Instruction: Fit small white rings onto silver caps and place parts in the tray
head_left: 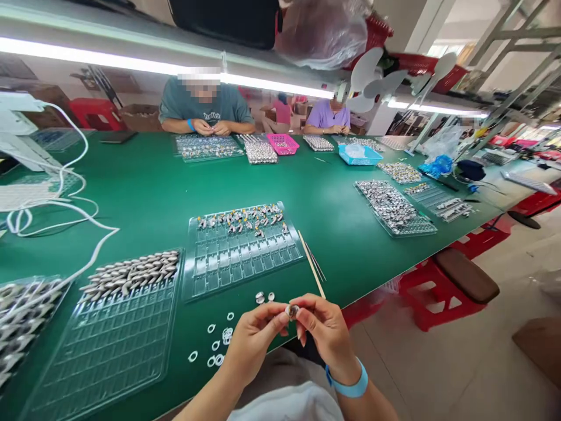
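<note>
My left hand (263, 330) and my right hand (322, 327) meet at the table's front edge. Between their fingertips they pinch a small round part (292, 311), dark inside with a pale rim; its exact kind is too small to make out. A blue band (350, 380) circles my right wrist. White rings (227, 335) lie loose on the table left of my hands. A few small round white pieces (260, 297) sit just beyond my fingers. Farther off, a clear tray (245, 263) holds small white parts with orange bits in its back rows.
A wooden stick (312, 266) and thin tweezers-like tools (316, 263) lie beside the tray. To the left are a tray (118, 339) with grey parts and white cables (94, 257). Across the green table (144, 193) two people work near a pink basket (283, 144). Red stools (421, 298) stand right.
</note>
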A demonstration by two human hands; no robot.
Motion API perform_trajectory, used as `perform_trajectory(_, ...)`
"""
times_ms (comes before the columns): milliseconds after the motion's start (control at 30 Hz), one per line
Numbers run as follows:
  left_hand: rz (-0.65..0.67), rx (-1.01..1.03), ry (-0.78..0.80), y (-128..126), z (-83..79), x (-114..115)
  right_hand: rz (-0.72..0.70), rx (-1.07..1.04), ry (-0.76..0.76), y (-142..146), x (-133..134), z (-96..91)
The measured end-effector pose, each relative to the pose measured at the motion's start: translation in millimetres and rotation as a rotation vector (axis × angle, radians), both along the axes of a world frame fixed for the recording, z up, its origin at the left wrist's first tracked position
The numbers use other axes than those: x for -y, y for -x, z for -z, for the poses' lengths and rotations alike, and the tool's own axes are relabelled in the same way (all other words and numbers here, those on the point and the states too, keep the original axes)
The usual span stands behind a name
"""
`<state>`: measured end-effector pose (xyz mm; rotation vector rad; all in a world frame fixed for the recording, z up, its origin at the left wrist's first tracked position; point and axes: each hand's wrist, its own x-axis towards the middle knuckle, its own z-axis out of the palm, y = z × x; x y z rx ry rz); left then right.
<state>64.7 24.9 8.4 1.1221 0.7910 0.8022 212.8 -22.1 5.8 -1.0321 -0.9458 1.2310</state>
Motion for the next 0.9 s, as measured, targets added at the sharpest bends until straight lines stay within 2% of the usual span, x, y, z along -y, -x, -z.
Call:
perform_trajectory(167, -0.033, 0.106, 0.068, -1.5, 7.2, 0.5, 0.019, -0.129, 0.012, 3.2, -0.8, 7.5)
perform_trajectory(333, -0.022, 0.119, 0.065, -0.5, 11.1, -0.3, 0.015, -0.152, 0.038, 4.9, -1.1, 8.6)
perform_trajectory(667, -0.025, -0.017, -0.015, 2.2, 1.1, 0.2, -0.012, -0.246, 0.142, 2.8, -2.3, 5.4)
perform_trajectory(900, -0.089, -0.061, -0.127, 4.0, -3.3, 0.4, -0.02, -0.232, 0.121, 2.1, -2.9, 7.4)
